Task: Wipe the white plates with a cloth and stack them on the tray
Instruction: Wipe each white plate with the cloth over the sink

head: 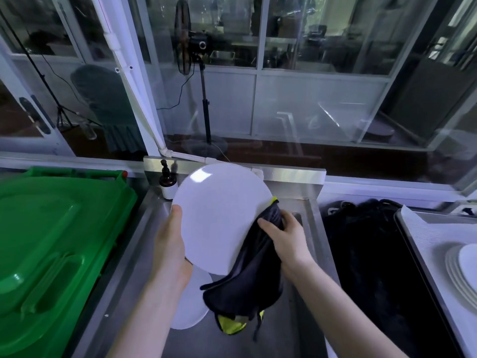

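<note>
My left hand [169, 244] grips the left rim of a round white plate [219, 215], thumb on its face, holding it tilted over the steel sink [144, 254]. My right hand [286, 236] clutches a dark cloth with yellow trim [247, 277] against the plate's right edge; the cloth hangs down below. Another white plate [191, 306] lies in the sink beneath, partly hidden by my left arm. At the far right several white plates [462, 270] are stacked on a metal tray [418, 244].
A green plastic bin lid [51, 244] fills the left side. A brown soap bottle [168, 184] stands at the sink's back left. A black mass of fabric [366, 254] lies between sink and tray. Glass partitions rise behind.
</note>
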{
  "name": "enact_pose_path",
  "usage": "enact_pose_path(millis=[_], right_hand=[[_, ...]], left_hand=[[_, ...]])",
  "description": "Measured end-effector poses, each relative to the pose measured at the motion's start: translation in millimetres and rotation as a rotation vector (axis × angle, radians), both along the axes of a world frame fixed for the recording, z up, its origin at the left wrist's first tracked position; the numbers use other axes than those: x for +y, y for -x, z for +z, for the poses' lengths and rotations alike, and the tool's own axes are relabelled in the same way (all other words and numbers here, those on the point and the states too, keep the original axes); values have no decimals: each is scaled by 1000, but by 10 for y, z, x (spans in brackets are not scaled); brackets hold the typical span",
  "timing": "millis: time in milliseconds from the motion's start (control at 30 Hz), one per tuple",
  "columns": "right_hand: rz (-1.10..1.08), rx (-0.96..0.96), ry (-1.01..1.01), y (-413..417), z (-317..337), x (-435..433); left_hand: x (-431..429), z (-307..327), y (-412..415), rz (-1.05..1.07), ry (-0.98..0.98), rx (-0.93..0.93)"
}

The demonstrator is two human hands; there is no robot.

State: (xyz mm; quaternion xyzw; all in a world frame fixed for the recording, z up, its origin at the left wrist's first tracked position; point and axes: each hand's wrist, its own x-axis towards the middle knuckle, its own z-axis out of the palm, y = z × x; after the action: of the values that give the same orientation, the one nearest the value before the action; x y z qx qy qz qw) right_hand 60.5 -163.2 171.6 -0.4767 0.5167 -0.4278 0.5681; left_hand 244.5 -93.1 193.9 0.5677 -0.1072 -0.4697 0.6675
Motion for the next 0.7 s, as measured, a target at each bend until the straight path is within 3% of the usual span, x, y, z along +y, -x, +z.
enact_pose_path(millis=[100,233,333,467,700], right_hand=[[59,51,119,25,245,-214],[302,515,576,-13,650,-511],[512,648,696,-104,795,-603],[404,547,605,-54,689,-594],[-118,30,8,-86,-58,30]], left_hand=[[18,-4,-113,-12,-41,-57],[82,36,-212,-215,33,-154],[97,55,-162,-258,43,-174],[71,54,-114,-179,40,-139],[-5,40,11,57,-30,21]])
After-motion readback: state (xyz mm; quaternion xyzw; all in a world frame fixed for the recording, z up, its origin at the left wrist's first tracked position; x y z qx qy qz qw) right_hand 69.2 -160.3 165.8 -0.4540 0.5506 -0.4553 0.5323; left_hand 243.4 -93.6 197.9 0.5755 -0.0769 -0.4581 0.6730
